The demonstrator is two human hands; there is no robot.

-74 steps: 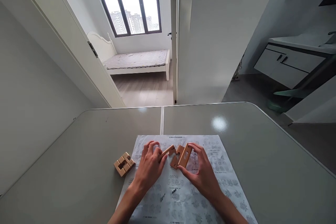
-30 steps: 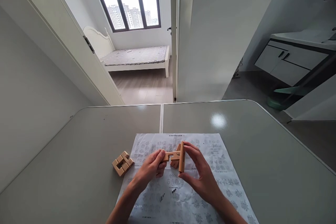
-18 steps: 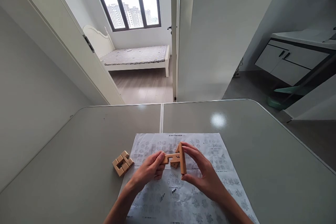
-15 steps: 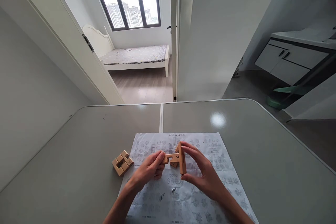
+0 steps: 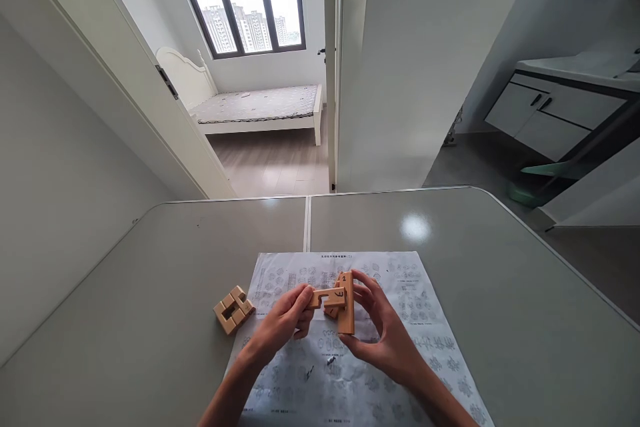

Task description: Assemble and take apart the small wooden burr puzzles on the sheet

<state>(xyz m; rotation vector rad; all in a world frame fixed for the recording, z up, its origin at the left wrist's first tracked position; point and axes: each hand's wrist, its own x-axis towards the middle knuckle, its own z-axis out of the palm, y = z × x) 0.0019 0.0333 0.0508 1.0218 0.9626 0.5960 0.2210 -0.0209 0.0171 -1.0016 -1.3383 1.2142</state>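
My left hand (image 5: pixel 286 315) pinches the left end of a notched wooden puzzle piece (image 5: pixel 327 296), which lies level and bears a dark mark near its right end. That end meets an upright wooden puzzle piece (image 5: pixel 347 317) marked "2". My right hand (image 5: pixel 383 330) grips this upright piece between the thumb below and the fingers above. Behind the two pieces, another bit of wood shows in part; whether it is joined to them I cannot tell. Below the hands spreads a printed instruction sheet (image 5: pixel 345 400) with many small diagrams.
A small assembled block of wooden pieces (image 5: pixel 234 310) sits left of the sheet, touching its edge. The grey table (image 5: pixel 165 293) has a pale seam across its middle. Beyond its far edge are a doorway, a bed (image 5: pixel 260 107) and a white cabinet (image 5: pixel 555 110).
My right hand has turned the upright piece, so its broad face with the "2" now shows. The notched piece's end now overlaps it. My left hand has hardly moved.
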